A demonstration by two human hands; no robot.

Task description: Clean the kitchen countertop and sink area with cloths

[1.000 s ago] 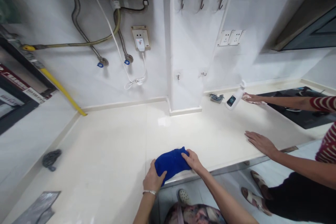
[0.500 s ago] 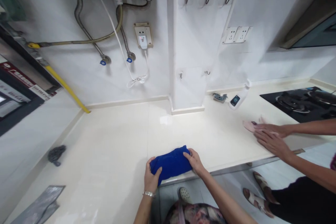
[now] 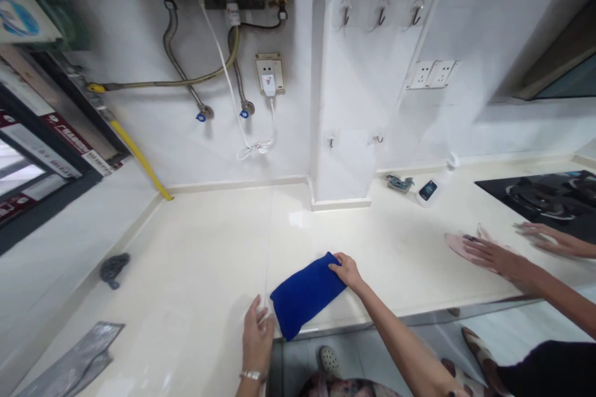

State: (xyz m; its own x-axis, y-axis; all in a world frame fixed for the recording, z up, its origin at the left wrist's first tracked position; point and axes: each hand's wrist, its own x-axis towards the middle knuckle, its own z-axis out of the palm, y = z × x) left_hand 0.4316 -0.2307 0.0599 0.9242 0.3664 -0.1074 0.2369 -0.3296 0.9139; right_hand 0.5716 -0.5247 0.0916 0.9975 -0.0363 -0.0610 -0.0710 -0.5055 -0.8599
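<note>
A folded blue cloth [image 3: 305, 293] lies on the cream countertop [image 3: 200, 260] near its front edge. My right hand [image 3: 345, 270] grips the cloth's far right corner, fingers closed on it. Just left of the cloth, my left hand [image 3: 257, 336] rests flat on the counter with fingers stretched out, touching or nearly touching the cloth's near edge. A bracelet sits on my left wrist.
Another person's two hands [image 3: 493, 254] press a pink cloth [image 3: 459, 243] on the counter at the right, beside a black gas hob [image 3: 549, 195]. A white spray bottle [image 3: 431, 189] and a metal clip [image 3: 399, 183] stand by the wall. A grey scrubber [image 3: 114, 268] and grey bag [image 3: 74, 363] lie left.
My left hand has let go of the blue cloth and flattened on the counter beside it. My right hand keeps its corner. The other person's hands slid the pink cloth nearer.
</note>
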